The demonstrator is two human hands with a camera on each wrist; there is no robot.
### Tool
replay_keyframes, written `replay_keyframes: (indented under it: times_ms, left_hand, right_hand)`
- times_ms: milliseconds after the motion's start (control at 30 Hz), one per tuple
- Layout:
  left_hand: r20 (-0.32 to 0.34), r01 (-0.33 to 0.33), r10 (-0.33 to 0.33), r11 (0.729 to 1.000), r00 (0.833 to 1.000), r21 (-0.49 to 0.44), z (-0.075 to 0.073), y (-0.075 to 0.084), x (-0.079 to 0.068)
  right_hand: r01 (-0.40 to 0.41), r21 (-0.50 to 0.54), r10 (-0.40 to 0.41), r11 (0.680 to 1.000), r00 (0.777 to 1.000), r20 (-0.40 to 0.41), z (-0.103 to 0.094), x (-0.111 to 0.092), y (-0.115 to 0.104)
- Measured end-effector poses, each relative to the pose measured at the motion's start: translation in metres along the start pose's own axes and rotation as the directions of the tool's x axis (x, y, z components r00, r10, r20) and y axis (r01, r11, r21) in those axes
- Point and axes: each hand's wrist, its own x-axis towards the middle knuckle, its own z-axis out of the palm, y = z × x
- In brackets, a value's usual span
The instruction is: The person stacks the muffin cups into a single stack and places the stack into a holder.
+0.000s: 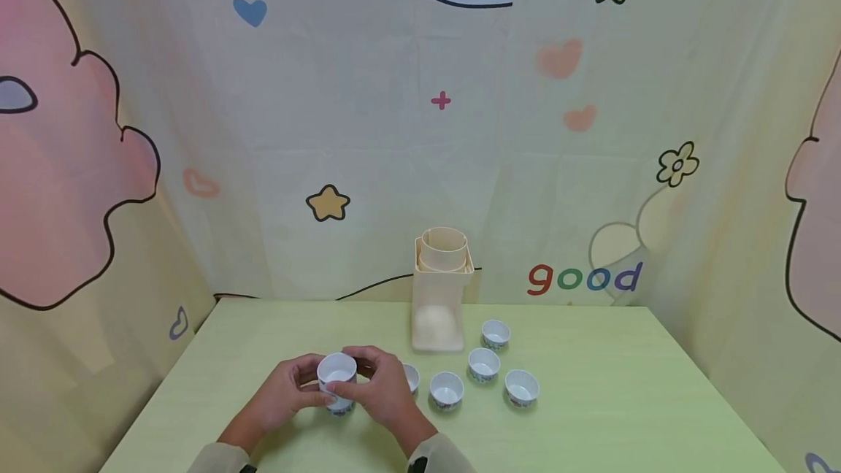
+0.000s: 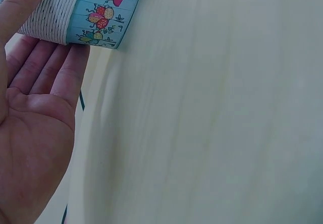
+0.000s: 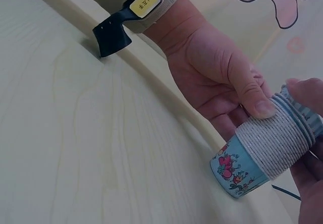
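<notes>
Both hands hold a stack of nested paper cups (image 1: 338, 369) over the front left of the table. The cups are pale blue with colourful cartoon prints on the lowest one, and their white rims form a ribbed band, plain in the left wrist view (image 2: 101, 17). From the left side, my left hand (image 1: 285, 391) holds the stack between thumb and fingers. My right hand (image 1: 386, 387) grips its upper end, thumb across the front. In the right wrist view the stack (image 3: 275, 138) tilts, the right thumb (image 3: 307, 94) at its top and the left hand (image 3: 217, 67) beside it.
Right of the hands, several single paper cups stand upright on the table (image 1: 591, 400), among them one in front (image 1: 447, 390) and one at the right (image 1: 522, 387). One cup (image 1: 412, 378) is partly hidden by the right hand. A beige cup dispenser (image 1: 439, 305) stands behind them.
</notes>
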Motion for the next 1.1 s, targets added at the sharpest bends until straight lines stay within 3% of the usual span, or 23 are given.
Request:
replay_keyframes:
  times_ms: [433,800,1100]
  left_hand:
    - [0.016,-0.024,0.024,1.0,1.0,-0.005,0.002,0.004,-0.0013]
    - [0.027,-0.025,0.026,1.0,0.999,-0.011,0.0005,0.001,-0.0017]
    - [0.026,-0.013,0.013,1.0,1.0,-0.014,-0.0004,0.0012,-0.0018]
  right_hand:
    - [-0.023,-0.033,0.023,0.999,1.0,0.016,-0.0016,0.0,-0.0014]
    - [-0.076,-0.148,0.079,0.986,0.997,0.014,-0.0031,0.0021,-0.0079]
    - [-0.066,-0.141,0.068,0.988,0.998,0.014,-0.0042,-0.0004,-0.0068]
